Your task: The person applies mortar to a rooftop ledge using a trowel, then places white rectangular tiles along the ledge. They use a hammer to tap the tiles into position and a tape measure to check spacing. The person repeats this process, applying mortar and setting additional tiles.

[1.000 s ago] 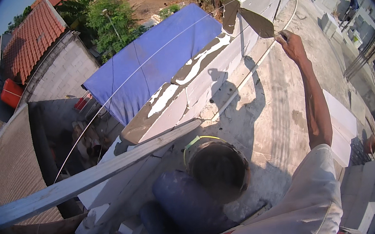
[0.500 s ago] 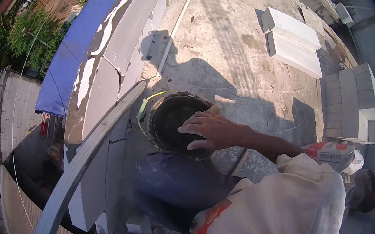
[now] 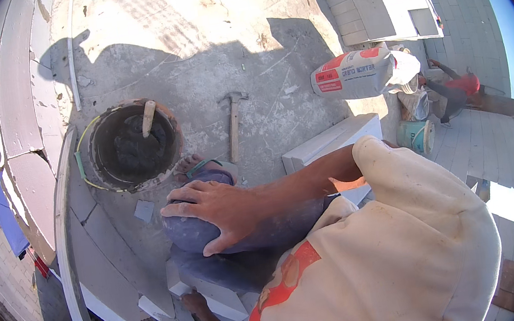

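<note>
My right hand [image 3: 219, 211] lies on my bent knee [image 3: 184, 235], fingers spread, with nothing in it. Low in the view, my left hand [image 3: 193, 302] is in shadow against a white block [image 3: 213, 297]; its fingers are mostly hidden, so its grip is unclear. Ahead of the knee stands a dark bucket [image 3: 95, 156] with a yellow-green handle. Grey wet mortar [image 3: 131, 151] fills part of it, and a wooden tool handle [image 3: 148, 118] sticks up from inside. Right of the bucket, a hammer [image 3: 234, 121] with a wooden handle rests on the concrete floor.
A block wall [image 3: 19, 119] and a long wooden batten [image 3: 69, 248] run along the left. To the right are a bag of dry mix [image 3: 349, 75], loose white blocks [image 3: 332, 141], a pale bucket [image 3: 418, 136] and stacked blocks [image 3: 360, 3]. Another person [image 3: 454, 91] is farther right.
My view has swung to the right. My right hand has come back from over the bucket onto my knee; the tool handle and the hammer now show clearly.
</note>
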Motion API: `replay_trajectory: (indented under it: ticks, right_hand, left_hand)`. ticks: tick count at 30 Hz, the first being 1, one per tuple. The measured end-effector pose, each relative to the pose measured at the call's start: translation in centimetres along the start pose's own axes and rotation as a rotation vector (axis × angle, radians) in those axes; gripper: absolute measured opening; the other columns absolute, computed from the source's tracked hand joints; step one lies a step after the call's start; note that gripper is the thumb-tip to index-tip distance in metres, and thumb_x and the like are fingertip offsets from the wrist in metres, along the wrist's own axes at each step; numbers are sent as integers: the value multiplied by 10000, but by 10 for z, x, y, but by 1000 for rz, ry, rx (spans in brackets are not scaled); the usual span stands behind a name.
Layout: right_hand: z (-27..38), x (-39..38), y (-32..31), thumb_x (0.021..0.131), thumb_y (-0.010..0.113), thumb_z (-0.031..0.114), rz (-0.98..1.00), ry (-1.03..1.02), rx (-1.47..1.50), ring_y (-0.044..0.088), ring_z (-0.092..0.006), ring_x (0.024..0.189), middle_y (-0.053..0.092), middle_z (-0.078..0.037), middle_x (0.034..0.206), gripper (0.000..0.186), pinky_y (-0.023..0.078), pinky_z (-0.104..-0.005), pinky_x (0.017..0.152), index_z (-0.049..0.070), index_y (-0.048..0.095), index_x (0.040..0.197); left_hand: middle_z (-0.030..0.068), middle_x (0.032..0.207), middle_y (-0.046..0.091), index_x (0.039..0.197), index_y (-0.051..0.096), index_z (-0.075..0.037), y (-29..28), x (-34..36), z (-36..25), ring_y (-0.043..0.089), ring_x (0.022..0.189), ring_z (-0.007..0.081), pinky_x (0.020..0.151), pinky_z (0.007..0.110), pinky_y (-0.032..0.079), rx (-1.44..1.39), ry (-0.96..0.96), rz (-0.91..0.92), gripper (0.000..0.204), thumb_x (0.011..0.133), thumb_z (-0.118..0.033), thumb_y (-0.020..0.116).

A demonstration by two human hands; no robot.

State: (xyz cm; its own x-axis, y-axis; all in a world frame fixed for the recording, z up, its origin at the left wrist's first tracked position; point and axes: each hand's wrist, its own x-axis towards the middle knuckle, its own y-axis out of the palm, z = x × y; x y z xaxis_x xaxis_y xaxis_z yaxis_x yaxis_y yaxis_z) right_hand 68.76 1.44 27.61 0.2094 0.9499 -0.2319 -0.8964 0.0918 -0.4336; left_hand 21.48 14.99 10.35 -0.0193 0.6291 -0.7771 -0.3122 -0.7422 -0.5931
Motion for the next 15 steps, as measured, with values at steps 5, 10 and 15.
replay_trajectory:
  ticks: [5, 10, 15]
  right_hand:
    - [33, -79, -3, 828, 805, 505, -32, 344, 37, 368, -458, 1474, 382, -233, 1602, 966, 366, -583, 1173, 113, 365, 1594]
    - [49, -167, 32, 875, 742, 554, -149, 547, 45, 351, -464, 1494, 364, -222, 1639, 933, 361, -574, 1187, 110, 363, 1603]
    - [89, -263, 47, 912, 709, 549, -260, 816, 155, 431, -431, 1466, 348, -190, 1677, 938, 368, -521, 1202, 105, 317, 1638]
  left_hand:
    - [331, 1483, 544, 1584, 395, 8, -88, -55, -104, 525, 1397, 454, 1090, 611, 432, -392, -51, 487, 971, 972, -733, 529]
    - [214, 1715, 250, 1682, 153, -56, -121, -181, -170, 263, 1570, 419, 1200, 637, 288, -908, 63, 840, 962, 1027, -656, 522]
    - [349, 1656, 280, 1604, 377, 0, -120, -312, -191, 306, 1546, 463, 1261, 423, 283, 176, 731, 482, 804, 950, -304, 733]
